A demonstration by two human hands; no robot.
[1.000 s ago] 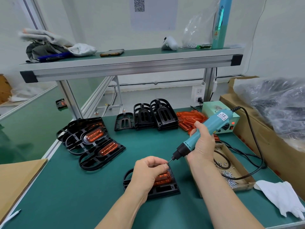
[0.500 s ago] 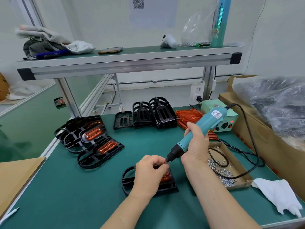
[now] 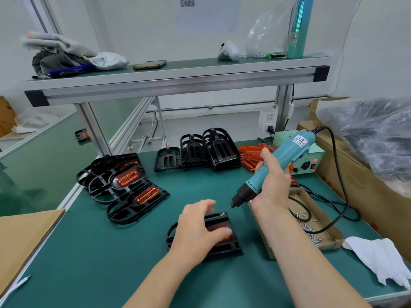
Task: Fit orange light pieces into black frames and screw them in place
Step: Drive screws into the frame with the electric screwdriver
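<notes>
**Left hand** (image 3: 198, 230): fingers (image 3: 219, 231) spread and nearly straight, laid flat on the black frame (image 3: 233, 248) and pressing it to the green table (image 3: 111, 252). The thumb is raised toward the frame's far edge, and nothing is gripped.

**Black frame**: lies flat at centre front. Its rounded loop is to the left and its squared end to the right, so the long axis runs left to right.

**Orange light piece** (image 3: 226, 238): seated in the frame and almost wholly hidden under the fingers. Only a glowing sliver shows.

**Right hand** (image 3: 272, 187): fingers wrapped firmly round the teal electric screwdriver (image 3: 289, 156).

**Teal electric screwdriver**: slants from upper right down to lower left, with the bit at the frame's far right corner. Whether a screw sits under the tip is too small to tell.

**Cardboard tray** (image 3: 327, 245): just right of the right wrist, holding loose screws, and partly covered by the forearm.
</notes>
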